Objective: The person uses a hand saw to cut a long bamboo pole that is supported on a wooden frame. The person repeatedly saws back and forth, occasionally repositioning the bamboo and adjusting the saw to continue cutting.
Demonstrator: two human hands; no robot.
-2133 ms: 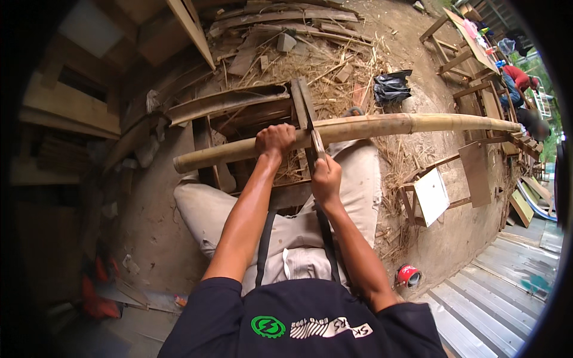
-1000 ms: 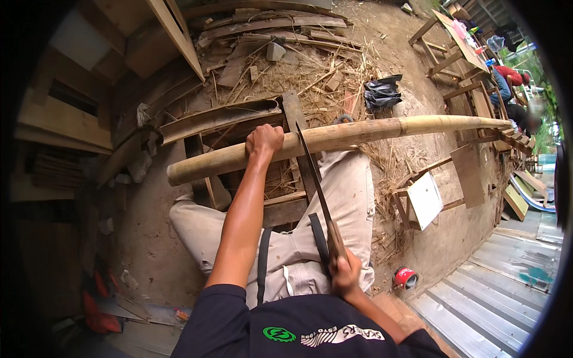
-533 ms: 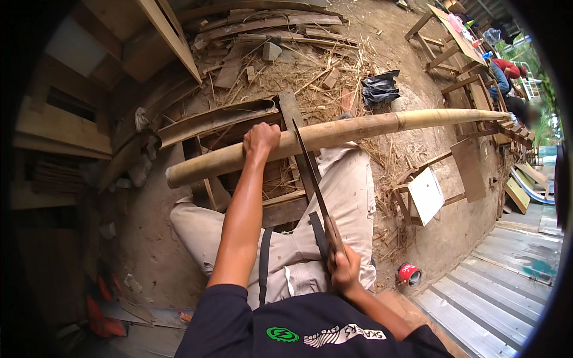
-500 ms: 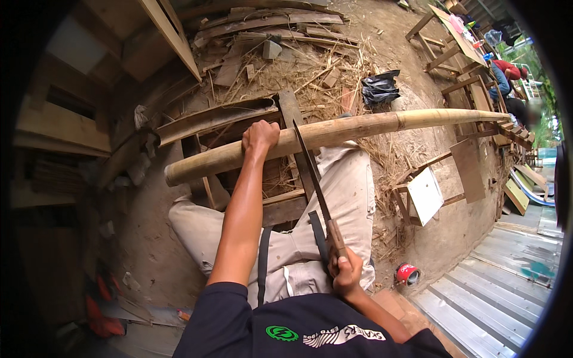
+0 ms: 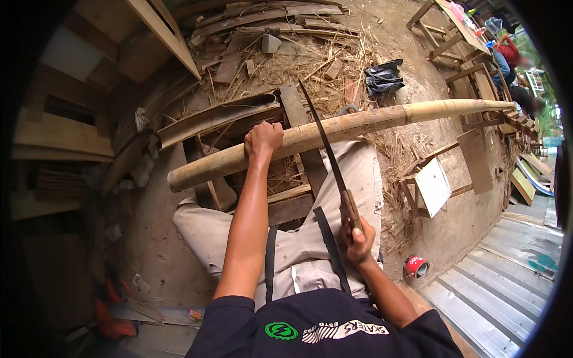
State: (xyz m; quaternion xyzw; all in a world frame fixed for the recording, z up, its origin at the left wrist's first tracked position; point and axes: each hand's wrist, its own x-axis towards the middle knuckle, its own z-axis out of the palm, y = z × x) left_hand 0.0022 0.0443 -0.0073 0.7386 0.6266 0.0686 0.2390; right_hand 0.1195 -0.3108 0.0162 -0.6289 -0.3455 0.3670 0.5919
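Note:
A long tan bamboo pole (image 5: pixel 370 121) lies across a low wooden frame (image 5: pixel 295 107) before my legs, slanting up toward the right. My left hand (image 5: pixel 263 139) is wrapped over the pole, left of the saw. In my right hand (image 5: pixel 359 240) is the wooden handle of a handsaw (image 5: pixel 330 151). Its long dark blade crosses the bamboo, with the tip reaching beyond the far side. Whether the teeth have cut into the bamboo cannot be made out.
Straw, offcuts and stacked boards (image 5: pixel 268 24) litter the ground ahead. A black plastic bag (image 5: pixel 384 78) lies beyond the pole. To the right are a small frame with a white panel (image 5: pixel 433 187), a red can (image 5: pixel 416 267) and corrugated metal sheets (image 5: pixel 495 274). People (image 5: pixel 505 56) are at the far right.
My right hand and the saw have moved forward, so more of the blade extends past the pole. My left hand keeps its grip. The whole view has shifted slightly.

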